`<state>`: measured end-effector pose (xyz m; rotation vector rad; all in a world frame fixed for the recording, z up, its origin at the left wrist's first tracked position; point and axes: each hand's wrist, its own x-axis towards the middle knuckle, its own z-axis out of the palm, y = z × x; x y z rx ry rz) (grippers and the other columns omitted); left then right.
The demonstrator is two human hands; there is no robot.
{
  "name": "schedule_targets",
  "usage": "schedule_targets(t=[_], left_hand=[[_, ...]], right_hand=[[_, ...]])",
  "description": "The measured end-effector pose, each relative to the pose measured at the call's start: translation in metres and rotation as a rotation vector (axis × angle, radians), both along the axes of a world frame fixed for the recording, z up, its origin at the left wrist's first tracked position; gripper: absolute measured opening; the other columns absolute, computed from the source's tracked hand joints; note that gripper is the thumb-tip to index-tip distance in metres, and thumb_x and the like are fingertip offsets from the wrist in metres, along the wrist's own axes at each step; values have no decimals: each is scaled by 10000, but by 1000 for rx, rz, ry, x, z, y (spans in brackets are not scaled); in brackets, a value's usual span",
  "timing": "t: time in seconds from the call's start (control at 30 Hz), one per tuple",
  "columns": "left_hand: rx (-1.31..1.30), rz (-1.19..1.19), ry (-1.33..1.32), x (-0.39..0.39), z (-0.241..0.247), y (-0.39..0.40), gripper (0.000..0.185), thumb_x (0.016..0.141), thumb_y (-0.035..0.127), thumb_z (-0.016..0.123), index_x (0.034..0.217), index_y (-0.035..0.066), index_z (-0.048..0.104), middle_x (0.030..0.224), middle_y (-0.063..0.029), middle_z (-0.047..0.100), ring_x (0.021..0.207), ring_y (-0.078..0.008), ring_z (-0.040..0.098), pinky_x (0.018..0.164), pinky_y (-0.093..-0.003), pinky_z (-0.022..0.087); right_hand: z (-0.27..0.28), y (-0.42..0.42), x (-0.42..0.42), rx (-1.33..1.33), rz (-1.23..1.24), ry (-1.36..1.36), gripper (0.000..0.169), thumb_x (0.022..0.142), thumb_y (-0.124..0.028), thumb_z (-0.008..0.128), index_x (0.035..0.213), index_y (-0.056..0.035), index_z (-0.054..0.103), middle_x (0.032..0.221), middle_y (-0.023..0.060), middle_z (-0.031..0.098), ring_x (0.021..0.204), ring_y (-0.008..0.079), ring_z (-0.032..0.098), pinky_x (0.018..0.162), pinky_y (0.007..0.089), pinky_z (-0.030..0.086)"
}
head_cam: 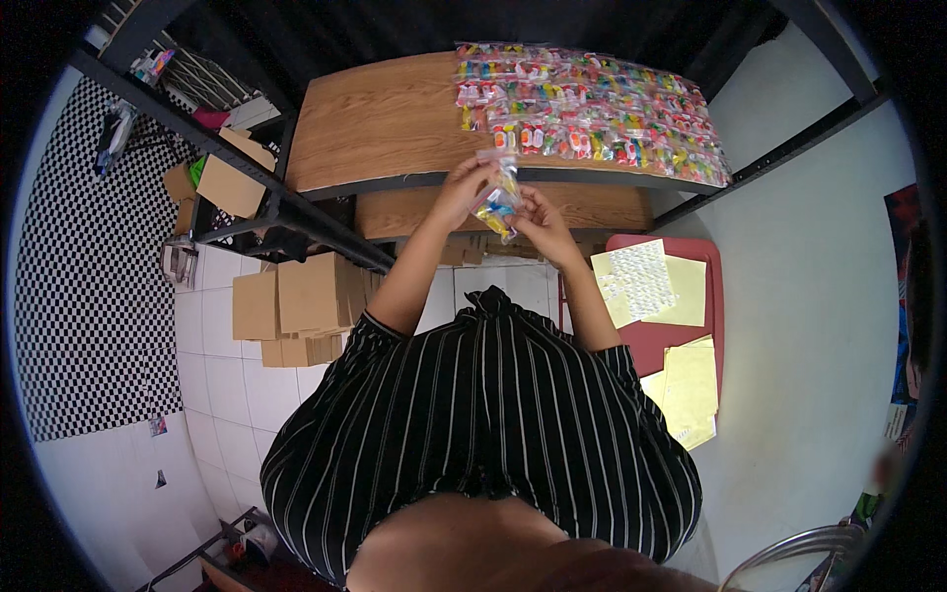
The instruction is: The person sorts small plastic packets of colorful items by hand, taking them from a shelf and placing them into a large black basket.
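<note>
My left hand (464,191) holds the upper end of small clear plastic bags (497,203) in front of the shelf's edge. Yellow and blue pieces show through the plastic; there look to be two bags overlapping, though I cannot tell for sure. At the lower right, the fingers of my right hand (544,226) pinch the same plastic. Just beyond my hands, rows of similar filled bags (592,103) lie close together on the right part of the wood-grain shelf (377,118). Their contents are red, yellow, green, blue and white.
A lower wooden shelf (399,214) sits beneath, framed by black metal posts (333,229). Cardboard boxes (314,296) stand on the tiled floor at left, below a black crate (237,229). At right, a red plastic surface (644,348) bears yellowish sheets (688,381) and a sheet of small labels (642,281).
</note>
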<state>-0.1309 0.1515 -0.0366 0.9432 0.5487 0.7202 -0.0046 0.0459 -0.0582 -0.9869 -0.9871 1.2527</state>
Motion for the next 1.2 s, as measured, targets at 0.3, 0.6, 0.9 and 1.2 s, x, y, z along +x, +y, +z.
schedule_targets(t=[0.3, 0.6, 0.9, 1.2], left_hand=[[751, 404, 570, -10, -13, 83, 320, 703, 223, 656, 876, -26, 556, 712, -92, 615, 595, -123, 570, 528, -251, 444], [977, 425, 901, 4, -11, 83, 376, 686, 341, 639, 894, 37, 567, 722, -81, 621, 690, -202, 587, 651, -328, 433], [1192, 532, 1093, 5, -11, 76, 349, 688, 376, 618, 921, 121, 572, 955, -110, 543, 971, -312, 439, 840, -399, 320], [1092, 443, 1085, 5, -10, 77, 440, 713, 428, 573, 1034, 129, 540, 1030, -69, 525, 1016, -264, 424, 856, -409, 288]], right_hand=[[-7, -14, -16, -185, -6, -61, 421, 775, -26, 552, 1164, -68, 398, 864, 22, 534, 823, 87, 510, 663, 222, 436], [-18, -47, 3, -159, -163, -103, 400, 769, -13, 549, 1148, -69, 434, 864, 26, 555, 786, 101, 527, 656, 224, 433], [-32, -59, 5, -207, -158, -75, 342, 771, -15, 543, 1103, -46, 468, 861, 32, 571, 767, 101, 538, 651, 222, 431], [-35, -51, 4, -161, -164, -62, 341, 759, -12, 555, 1089, -48, 479, 848, 22, 565, 753, 95, 526, 679, 228, 425]])
